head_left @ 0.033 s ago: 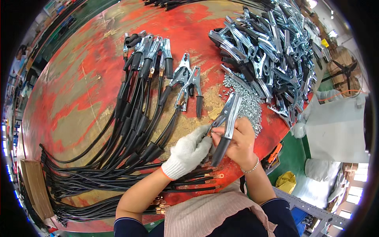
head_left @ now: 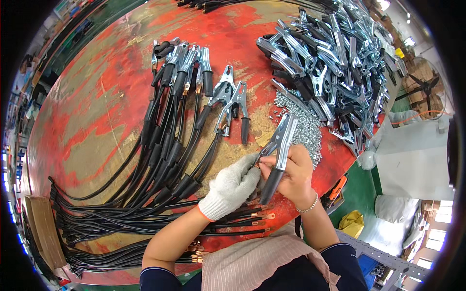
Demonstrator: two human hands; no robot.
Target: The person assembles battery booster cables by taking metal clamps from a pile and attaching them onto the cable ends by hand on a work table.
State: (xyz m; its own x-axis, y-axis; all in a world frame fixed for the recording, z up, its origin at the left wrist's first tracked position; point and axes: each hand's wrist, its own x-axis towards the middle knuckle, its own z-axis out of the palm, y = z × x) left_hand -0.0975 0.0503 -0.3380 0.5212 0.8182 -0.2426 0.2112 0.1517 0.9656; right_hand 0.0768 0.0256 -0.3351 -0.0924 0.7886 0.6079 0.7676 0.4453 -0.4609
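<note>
While the bare right hand (head_left: 293,177) grips a metal clamp (head_left: 277,150) by its black handle above the red surface (head_left: 97,121), gloved left hand (head_left: 232,186) fingers pinched at its jaw, small screws (head_left: 308,128) heaped just beyond, finished black cables (head_left: 160,145) left, loose clamps (head_left: 330,58) piled upper right

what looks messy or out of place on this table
Small silver screws lie loose in a heap on the worn red table, spreading under the clamp pile. The table's paint is scuffed through to bare patches. The cabled clamps lie in a neat row.
</note>
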